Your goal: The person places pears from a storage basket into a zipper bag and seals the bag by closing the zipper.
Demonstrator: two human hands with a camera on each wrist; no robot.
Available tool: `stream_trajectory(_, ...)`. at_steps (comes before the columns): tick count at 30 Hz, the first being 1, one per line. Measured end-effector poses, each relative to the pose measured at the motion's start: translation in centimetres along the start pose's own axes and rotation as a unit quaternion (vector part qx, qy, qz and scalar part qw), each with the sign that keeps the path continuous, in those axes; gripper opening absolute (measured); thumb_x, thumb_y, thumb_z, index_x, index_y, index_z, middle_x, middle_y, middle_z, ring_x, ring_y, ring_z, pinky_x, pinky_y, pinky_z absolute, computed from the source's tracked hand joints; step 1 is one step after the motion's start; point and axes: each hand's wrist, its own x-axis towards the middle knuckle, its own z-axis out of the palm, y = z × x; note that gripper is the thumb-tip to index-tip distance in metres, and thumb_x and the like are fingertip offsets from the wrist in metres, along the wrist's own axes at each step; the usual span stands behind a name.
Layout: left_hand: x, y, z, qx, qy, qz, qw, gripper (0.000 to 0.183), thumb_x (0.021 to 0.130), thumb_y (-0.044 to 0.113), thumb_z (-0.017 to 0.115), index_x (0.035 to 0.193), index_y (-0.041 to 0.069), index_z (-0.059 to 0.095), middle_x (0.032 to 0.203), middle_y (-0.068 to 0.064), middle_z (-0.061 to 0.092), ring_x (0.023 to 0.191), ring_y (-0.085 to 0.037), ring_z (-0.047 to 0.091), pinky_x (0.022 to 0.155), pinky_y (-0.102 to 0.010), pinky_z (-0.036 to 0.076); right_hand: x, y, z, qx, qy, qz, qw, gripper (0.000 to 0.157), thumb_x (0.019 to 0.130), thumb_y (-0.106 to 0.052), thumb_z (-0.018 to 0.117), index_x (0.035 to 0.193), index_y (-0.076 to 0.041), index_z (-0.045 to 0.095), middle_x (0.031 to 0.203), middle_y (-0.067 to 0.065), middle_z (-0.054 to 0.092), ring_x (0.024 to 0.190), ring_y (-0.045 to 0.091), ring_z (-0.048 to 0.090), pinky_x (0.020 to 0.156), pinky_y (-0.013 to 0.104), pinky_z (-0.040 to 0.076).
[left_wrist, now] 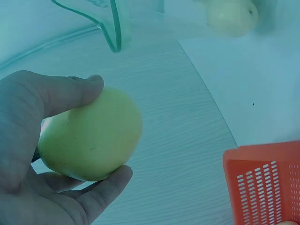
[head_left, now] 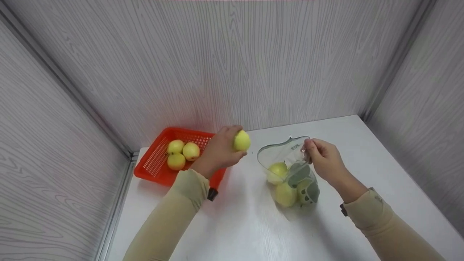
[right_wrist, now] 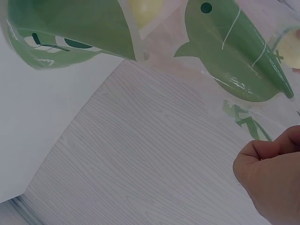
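Note:
Between its thumb and fingers my left hand (head_left: pixel 224 146) grips a yellow-green apple (head_left: pixel 242 141), held in the air between the basket and the bag. The left wrist view shows the same apple (left_wrist: pixel 93 136) with the thumb over its top and fingers beneath. My right hand (head_left: pixel 326 157) pinches the rim of a clear plastic bag (head_left: pixel 284 154) with green printing, its mouth spread toward the left. Several apples (head_left: pixel 285 194) lie in the bag's lower part. Close up in the right wrist view, the fingers hold the printed bag (right_wrist: pixel 229 51) by its edge.
Left of the bag stands a red perforated plastic basket (head_left: pixel 152 166) holding three yellow apples (head_left: pixel 176 161); my left forearm crosses its right side. The white table (head_left: pixel 239 224) meets a wood-grain panel (head_left: pixel 224 65) behind, with more panels on both sides.

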Motion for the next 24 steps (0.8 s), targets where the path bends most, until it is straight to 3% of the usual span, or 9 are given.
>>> stream_trajectory(10, -0.3, 3.7, 0.8, 0.000, -0.009, 0.051, 0.9986, 0.076, 0.085, 0.030, 0.085, 0.151, 0.019, 0.048, 0.147, -0.007, 0.053, 0.121, -0.026, 0.061, 0.100, -0.043, 0.057, 0.4, 0.3, 0.5, -0.001, -0.004, -0.002, 1.000, 0.044, 0.111, -0.033, 0.045, 0.095, 0.001, 0.067, 0.080, 0.007, 0.059, 0.073, 0.014, 0.057, 0.066, 0.021, 0.053)
stream_trajectory(17, -0.1, 6.2, 2.6, 0.000, -0.038, 0.074, 0.9965, 0.077, 0.085, 0.031, 0.084, 0.153, 0.022, 0.048, 0.144, -0.005, 0.055, 0.117, -0.022, 0.061, 0.099, -0.039, 0.058, 0.2, 0.4, 0.5, 0.000, 0.000, 0.000, 1.000, 0.042, 0.111, -0.033, 0.046, 0.093, -0.002, 0.067, 0.079, 0.008, 0.059, 0.073, 0.016, 0.057, 0.066, 0.023, 0.053)
stream_trajectory(24, 0.2, 7.4, 4.1, 0.025, -0.060, 0.090, 0.9938, 0.074, 0.086, 0.035, 0.081, 0.151, 0.021, 0.048, 0.141, -0.007, 0.057, 0.109, -0.020, 0.063, 0.097, -0.037, 0.059, 0.1, 0.3, 0.6, 0.013, 0.007, -0.009, 1.000, 0.039, 0.111, -0.030, 0.047, 0.093, -0.002, 0.067, 0.078, 0.007, 0.058, 0.071, 0.015, 0.055, 0.064, 0.022, 0.053)
